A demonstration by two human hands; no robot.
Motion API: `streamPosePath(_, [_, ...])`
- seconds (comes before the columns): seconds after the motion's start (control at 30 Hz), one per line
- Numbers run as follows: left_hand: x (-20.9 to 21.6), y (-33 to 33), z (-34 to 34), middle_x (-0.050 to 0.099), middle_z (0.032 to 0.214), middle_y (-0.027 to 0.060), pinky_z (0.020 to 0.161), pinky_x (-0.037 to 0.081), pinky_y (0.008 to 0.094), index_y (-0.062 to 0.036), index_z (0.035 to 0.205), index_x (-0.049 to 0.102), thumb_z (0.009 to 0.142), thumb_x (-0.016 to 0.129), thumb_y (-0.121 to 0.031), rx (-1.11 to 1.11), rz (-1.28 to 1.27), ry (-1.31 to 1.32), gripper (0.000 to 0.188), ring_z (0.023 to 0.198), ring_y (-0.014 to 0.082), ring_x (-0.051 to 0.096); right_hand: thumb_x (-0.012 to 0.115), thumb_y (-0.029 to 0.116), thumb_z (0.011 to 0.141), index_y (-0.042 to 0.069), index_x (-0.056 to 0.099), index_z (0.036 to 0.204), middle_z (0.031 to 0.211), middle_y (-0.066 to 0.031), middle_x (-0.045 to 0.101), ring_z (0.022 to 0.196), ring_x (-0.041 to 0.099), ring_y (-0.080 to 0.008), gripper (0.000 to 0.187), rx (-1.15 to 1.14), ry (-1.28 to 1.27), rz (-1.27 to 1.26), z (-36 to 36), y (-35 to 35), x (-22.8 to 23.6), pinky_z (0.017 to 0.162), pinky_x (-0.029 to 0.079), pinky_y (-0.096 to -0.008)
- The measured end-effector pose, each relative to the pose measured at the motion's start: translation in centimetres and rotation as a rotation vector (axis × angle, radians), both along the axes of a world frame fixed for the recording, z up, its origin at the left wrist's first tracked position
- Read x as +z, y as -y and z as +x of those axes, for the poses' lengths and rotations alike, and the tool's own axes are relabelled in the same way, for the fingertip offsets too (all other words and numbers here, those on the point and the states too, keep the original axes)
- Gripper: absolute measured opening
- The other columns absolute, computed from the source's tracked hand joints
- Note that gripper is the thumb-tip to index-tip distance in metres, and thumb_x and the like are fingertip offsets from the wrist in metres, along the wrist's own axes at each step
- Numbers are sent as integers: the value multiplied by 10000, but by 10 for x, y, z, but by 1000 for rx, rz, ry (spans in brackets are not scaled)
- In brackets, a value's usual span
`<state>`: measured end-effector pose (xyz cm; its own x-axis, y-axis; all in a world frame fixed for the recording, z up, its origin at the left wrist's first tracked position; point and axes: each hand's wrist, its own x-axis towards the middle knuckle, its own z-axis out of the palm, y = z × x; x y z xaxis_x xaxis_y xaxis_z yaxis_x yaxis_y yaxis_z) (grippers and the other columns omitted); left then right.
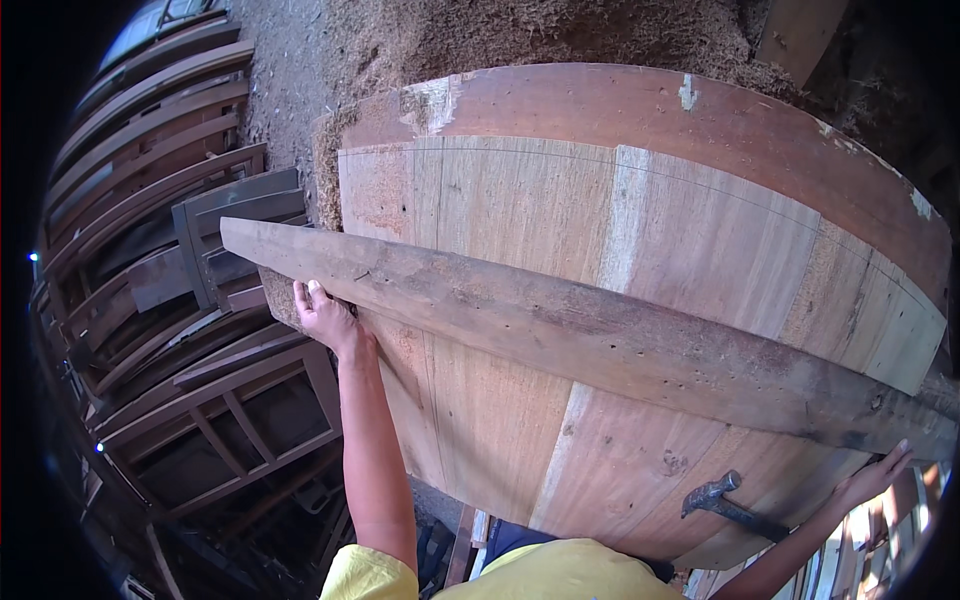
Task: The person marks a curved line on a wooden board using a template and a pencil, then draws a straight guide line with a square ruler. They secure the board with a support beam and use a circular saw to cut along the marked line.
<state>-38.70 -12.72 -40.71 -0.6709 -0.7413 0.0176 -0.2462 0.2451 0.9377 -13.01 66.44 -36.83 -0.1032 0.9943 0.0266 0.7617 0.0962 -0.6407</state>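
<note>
A long, weathered wooden plank slants across a broad panel of joined pale boards, from the upper left to the lower right. My left hand grips the plank's near edge close to its left end, its fingers partly hidden under the wood. Near the other end, my right hand is closed on the plank's near edge, with most of its fingers out of sight beneath. A claw hammer lies on the panel, left of my right forearm.
A curved reddish-brown board runs along the panel's far edge. Wooden frames and slatted pieces are stacked at the left. Sawdust covers the ground beyond, where another board stands at the upper right.
</note>
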Motion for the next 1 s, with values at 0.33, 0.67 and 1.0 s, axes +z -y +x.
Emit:
streamPosePath(0.33, [-1, -7, -2, 608, 1402, 231, 1026, 600, 406, 38, 1605, 322, 1107, 514, -96, 15, 18, -24, 550, 1211, 303, 688, 560, 403, 1123, 4, 343, 1663, 1696, -170, 411, 1536, 442, -294, 705, -20, -44, -25, 0, 1, 1, 1261, 373, -390])
streamPosePath(0.67, [3, -5, 0, 611, 1396, 227, 1016, 600, 401, 44, 1599, 342, 1098, 535, -107, 13, -10, -7, 558, 1194, 291, 692, 586, 463, 1103, 17, 349, 1666, 1697, -182, 404, 1526, 449, -311, 756, 14, 21, 2, 4, -4, -3, 1259, 366, -399])
streamPosePath(1.0, [-8, 112, 9, 731, 1055, 83, 870, 576, 384, -39, 987, 741, 1003, 617, -115, -162, -422, 175, 146, 952, 197, 675, 623, 462, 1074, -42, 393, 1632, 1653, -206, 458, 1474, 467, -303, 787, 61, 62, 69, 14, -6, -27, 1230, 330, -393])
